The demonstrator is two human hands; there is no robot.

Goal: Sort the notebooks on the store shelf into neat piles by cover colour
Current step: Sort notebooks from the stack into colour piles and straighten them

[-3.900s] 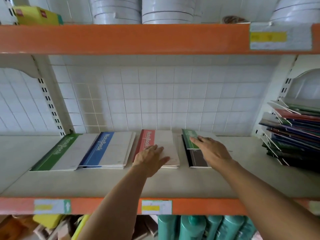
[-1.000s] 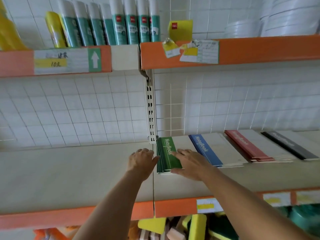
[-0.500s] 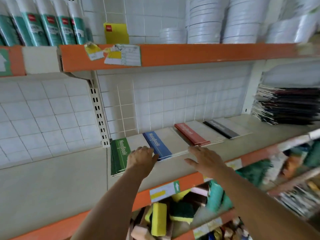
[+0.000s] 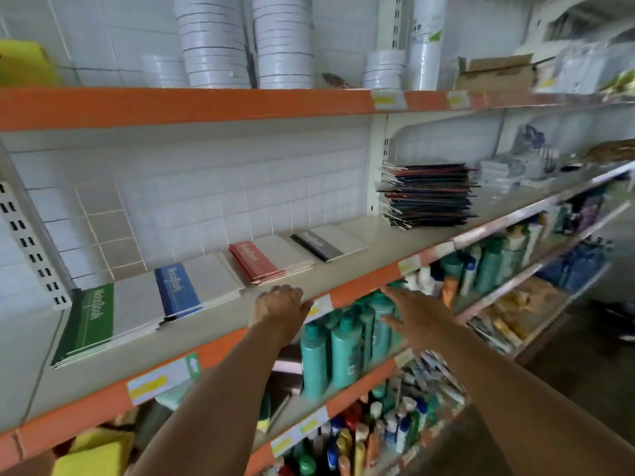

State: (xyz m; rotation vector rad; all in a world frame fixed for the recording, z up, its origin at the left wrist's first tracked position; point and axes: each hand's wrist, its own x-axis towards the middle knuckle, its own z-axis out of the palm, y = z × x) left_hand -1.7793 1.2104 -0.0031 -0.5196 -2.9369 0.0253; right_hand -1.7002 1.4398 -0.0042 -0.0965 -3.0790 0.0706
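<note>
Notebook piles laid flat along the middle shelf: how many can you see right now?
4, in a row from left to right: green pile, blue pile, red pile, black pile. A separate mixed stack sits further right; its contents are unclear.

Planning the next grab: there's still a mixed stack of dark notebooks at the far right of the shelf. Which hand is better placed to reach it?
Probably the right hand: it hangs open off the shelf edge on the side nearer the mixed stack of dark notebooks. The left hand rests on the shelf's front edge below the red-spined notebook pile, farther away.
</note>
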